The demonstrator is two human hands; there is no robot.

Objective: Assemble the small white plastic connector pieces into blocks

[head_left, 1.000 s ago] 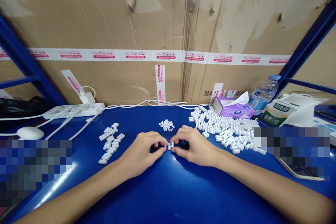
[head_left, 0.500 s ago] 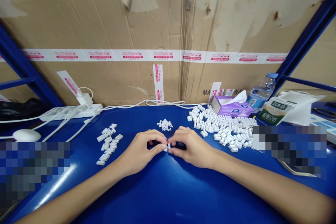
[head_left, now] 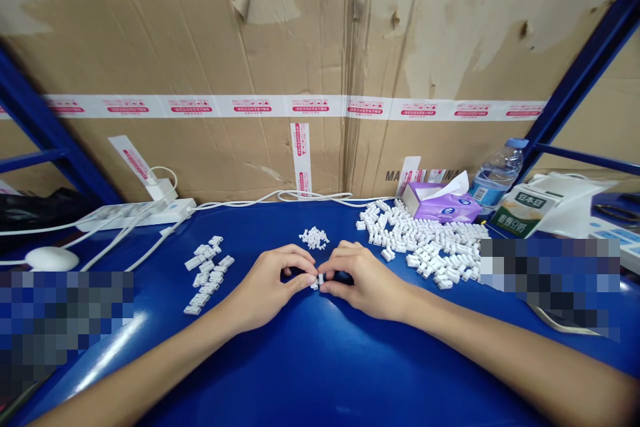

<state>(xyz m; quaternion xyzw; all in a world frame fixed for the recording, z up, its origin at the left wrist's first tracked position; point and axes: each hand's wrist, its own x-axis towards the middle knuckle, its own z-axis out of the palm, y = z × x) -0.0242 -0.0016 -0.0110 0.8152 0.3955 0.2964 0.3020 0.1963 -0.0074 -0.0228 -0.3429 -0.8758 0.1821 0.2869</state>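
Fingertips have drawn closer together since a second ago: left hand [head_left: 273, 285] and right hand [head_left: 369, 281] both pinch narrowly at a small white piece [head_left: 321, 279], partly hidden between them. It is nearer the viewer than the heap of tiny white bits [head_left: 314, 238] on the blue table [head_left: 320, 360]; whether it touches the table cannot be told.

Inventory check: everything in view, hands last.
Held piece: one visible, white, centre
Small pile: one, white, centre
Left cluster: one, white, left
Large heap: one, white, right
Tissue pack: one, purple, right
Bottle: one, clear, right
Carton: one, green-white, right
Power strip: one, white, left
Cables: several, white, left and back
Bag: one, black, left
Table: one, blue, beneath
Cardboard: count unclear, brown, behind
Frame bars: several, blue, sides
Left hand: one, bare, centre
Right hand: one, bare, centre
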